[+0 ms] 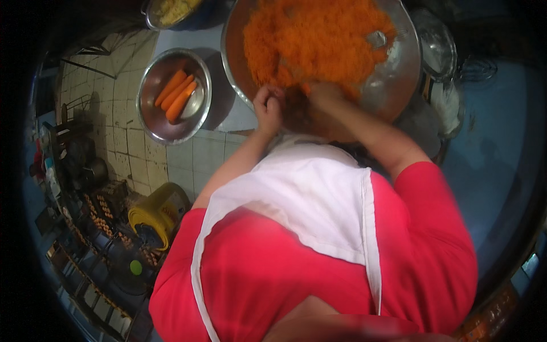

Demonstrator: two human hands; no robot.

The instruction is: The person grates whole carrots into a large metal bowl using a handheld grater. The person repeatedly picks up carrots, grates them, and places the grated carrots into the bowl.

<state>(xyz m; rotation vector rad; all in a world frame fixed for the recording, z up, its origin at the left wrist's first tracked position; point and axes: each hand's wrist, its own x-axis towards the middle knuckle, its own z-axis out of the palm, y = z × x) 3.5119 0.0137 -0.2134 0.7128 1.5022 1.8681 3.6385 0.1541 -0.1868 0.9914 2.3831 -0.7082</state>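
Grated carrot [316, 38] fills much of a very large metal bowl [404, 81] in front of me. My right hand [327, 95] is inside its near part, closed around a small orange piece that looks like carrot. At the bowl's near left rim is my left hand [269, 107], its fingers curled; whether it grips the rim or something else cannot be made out. A dark, blurred thing lies between my hands, too unclear to name. Several whole peeled carrots [175, 92] rest in a smaller steel bowl [144, 124] on the left.
A pot [149, 21] of yellow food stands at the upper left. On the right are a metal bowl [433, 42], a wire whisk [476, 69] and a container of white powder [444, 109]. A yellow bucket [164, 213] lies lower left, near racks of eggs [100, 220].
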